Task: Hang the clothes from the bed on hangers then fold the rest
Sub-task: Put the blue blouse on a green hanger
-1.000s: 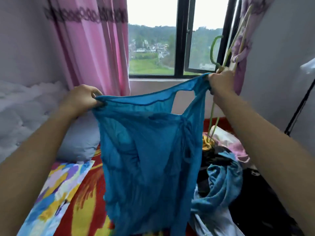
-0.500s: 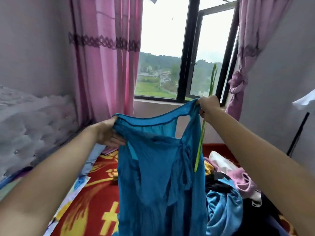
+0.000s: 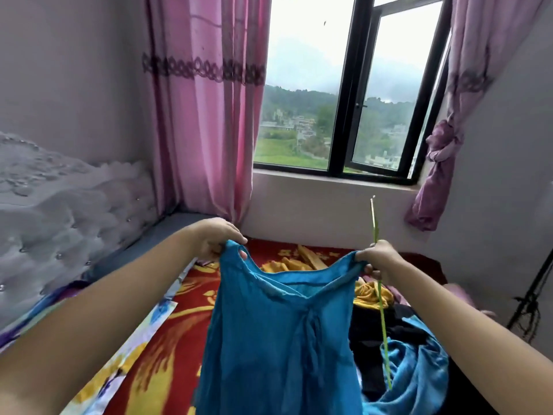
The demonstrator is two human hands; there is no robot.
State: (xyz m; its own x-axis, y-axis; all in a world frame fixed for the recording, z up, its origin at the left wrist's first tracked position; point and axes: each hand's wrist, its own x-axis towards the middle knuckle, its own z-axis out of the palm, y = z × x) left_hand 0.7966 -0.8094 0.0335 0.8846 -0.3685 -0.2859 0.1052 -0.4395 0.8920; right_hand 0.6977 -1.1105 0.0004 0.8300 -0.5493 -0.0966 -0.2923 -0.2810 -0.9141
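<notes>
A person holds a blue top spread by its shoulders above the middle of the bed. The left grip pinches one shoulder. The right grip is curled round the other shoulder together with a thin green hanger, seen edge-on. The hanging step appears to be in hand: next, the hanger likely needs threading through the neckline. More clothes are heaped near the bed's right edge.

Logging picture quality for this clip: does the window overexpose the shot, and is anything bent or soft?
Head view: the sky through the window is washed white, yet the blue top is evenly lit. Head view, edges: the wide lens tilts its frame and the pink curtain. Head view, left: the tufted headboard looks soft.
</notes>
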